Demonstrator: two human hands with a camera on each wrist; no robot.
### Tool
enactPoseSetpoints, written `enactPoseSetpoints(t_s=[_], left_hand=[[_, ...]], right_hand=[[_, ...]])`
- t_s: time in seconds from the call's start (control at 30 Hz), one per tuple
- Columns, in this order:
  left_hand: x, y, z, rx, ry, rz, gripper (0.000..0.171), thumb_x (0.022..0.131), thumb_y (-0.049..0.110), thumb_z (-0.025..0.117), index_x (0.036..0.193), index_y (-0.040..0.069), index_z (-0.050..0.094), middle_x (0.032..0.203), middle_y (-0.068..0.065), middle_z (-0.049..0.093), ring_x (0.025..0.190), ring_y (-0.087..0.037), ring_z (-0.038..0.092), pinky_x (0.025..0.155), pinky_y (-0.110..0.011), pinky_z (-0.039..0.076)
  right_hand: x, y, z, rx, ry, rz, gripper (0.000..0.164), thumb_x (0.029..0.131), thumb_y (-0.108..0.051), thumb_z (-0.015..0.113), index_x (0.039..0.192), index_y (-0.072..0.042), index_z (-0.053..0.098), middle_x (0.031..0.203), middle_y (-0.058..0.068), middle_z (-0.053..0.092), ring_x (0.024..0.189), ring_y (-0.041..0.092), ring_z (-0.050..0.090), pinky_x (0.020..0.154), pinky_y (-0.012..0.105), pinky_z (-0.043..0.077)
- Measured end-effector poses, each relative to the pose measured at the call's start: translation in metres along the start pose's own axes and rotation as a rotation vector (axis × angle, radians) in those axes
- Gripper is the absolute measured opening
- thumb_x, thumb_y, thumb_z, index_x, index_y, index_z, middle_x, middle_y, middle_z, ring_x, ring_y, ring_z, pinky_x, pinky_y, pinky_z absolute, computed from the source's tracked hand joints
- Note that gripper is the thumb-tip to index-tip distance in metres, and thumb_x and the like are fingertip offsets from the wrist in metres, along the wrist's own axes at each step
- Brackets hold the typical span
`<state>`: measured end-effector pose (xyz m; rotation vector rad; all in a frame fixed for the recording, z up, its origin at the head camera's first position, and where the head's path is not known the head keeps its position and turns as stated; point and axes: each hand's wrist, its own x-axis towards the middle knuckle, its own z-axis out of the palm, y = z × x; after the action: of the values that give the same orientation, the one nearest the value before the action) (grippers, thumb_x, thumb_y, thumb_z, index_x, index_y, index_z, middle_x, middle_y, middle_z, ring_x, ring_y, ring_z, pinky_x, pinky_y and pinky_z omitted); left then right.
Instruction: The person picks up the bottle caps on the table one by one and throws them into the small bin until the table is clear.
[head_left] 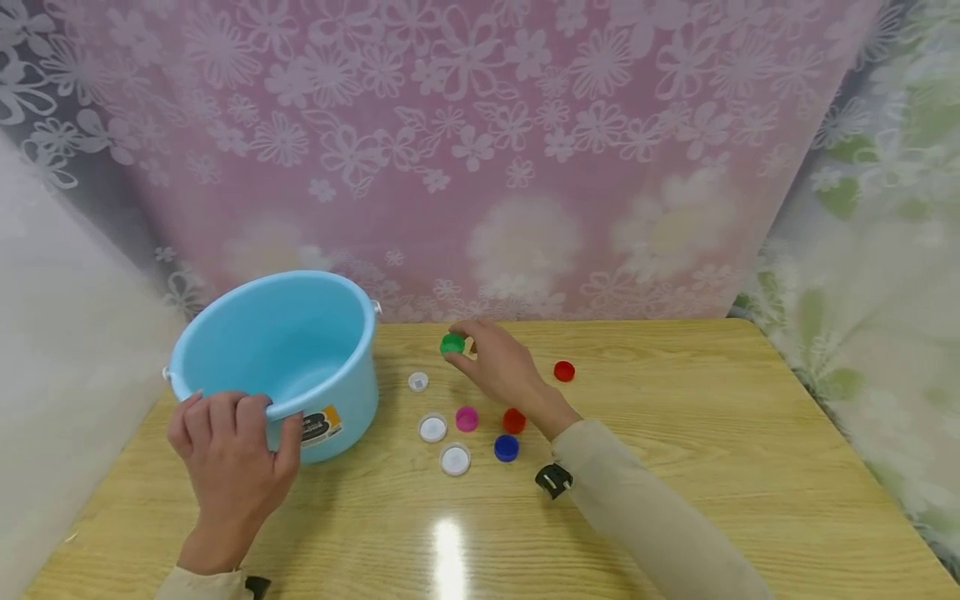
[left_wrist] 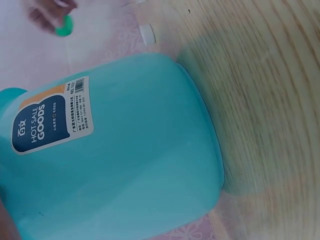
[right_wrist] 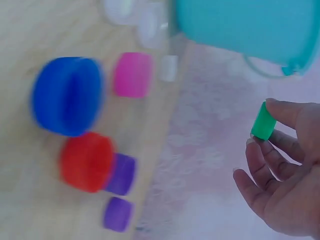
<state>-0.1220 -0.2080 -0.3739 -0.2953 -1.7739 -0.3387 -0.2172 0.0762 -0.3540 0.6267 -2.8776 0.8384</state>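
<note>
One narrow grip [head_left: 501, 363] on green cap [head_left: 452, 344]

Left hand [head_left: 234, 458] grips the near rim of a round light-blue plastic bucket [head_left: 348, 396]. Right hand [head_left: 501, 360] pinches a round green plastic cap [head_left: 452, 344]. Round plastic caps nearer the wearer than its fingers: three white caps [head_left: 432, 428], pink cap [head_left: 467, 419], blue cap [head_left: 506, 448], red cap [head_left: 513, 421]. Right of the fingers: second red cap [head_left: 564, 371].
</note>
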Motion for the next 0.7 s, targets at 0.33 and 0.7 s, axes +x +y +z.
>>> enactPoseSetpoints(t_s=[0.33, 0.7], left_hand=[[0.004, 0.005, -0.003, -0.002, 0.0, -0.004, 0.039, 0.087, 0.035, 0.047, 0.076, -0.003, 0.045, 0.075, -0.022, 0.04, 0.074, -0.042, 0.033, 0.089, -0.058, 0.026], [0.005, 0.005, -0.003, -0.001, -0.008, 0.002, 0.039, 0.087, 0.035, 0.046, 0.077, -0.003, 0.045, 0.075, -0.022, 0.04, 0.074, -0.042, 0.033, 0.089, -0.058, 0.026]], right_hand=[[0.005, -0.041, -0.027, 0.014, 0.08, -0.055, 0.046, 0.091, -0.04, 0.061, 0.131, -0.017, 0.057, 0.117, -0.004, 0.057, 0.093, 0.01, 0.056, 0.065, 0.024, 0.047], [0.012, -0.076, -0.031, 0.114, 0.21, -0.168, 0.044, 0.092, -0.033, 0.062, 0.13, -0.014, 0.057, 0.119, 0.0, 0.057, 0.092, 0.01, 0.055, 0.068, 0.022, 0.047]])
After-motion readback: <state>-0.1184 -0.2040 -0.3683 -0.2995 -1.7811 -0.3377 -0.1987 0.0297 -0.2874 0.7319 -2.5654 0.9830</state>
